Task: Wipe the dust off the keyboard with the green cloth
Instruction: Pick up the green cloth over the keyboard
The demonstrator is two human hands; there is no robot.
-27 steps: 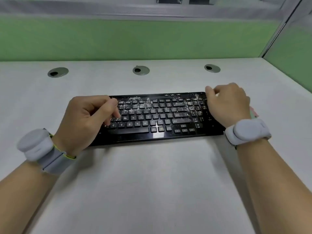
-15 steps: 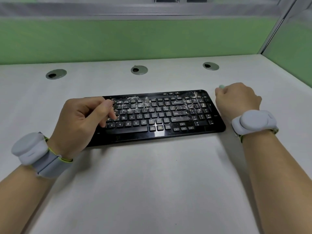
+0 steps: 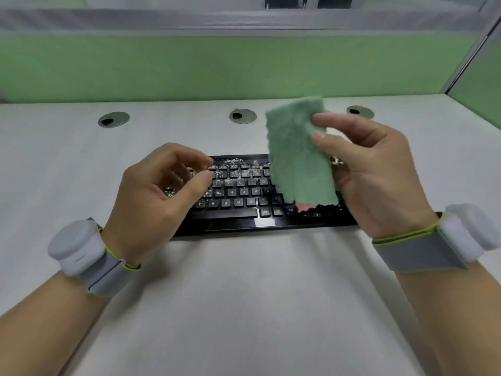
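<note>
Dust is lying in pale specks over the keys of the black keyboard [image 3: 244,196], which is sitting on the white desk [image 3: 244,308] between and partly beneath the two hands. The right hand [image 3: 379,180] is hovering above the keyboard's right end, palm turned inward, and is pinching the green cloth [image 3: 298,158] between thumb and fingertips at the cloth's upper right edge. That cloth is hanging upright in the air just left of the right hand, clear of the keys, with a bit of pink showing at its lower edge. The left hand [image 3: 160,196] is hovering over the keyboard's left end, fingers loosely curled and holding nothing; whether it is touching the keys I cannot tell. Both wrists are wearing grey bands with pale round units, the left band [image 3: 84,253] and the right band [image 3: 439,242]. Beyond the hands, three round cable ports [image 3: 242,115] are sitting in the desk, in front of a green partition [image 3: 217,66].
</note>
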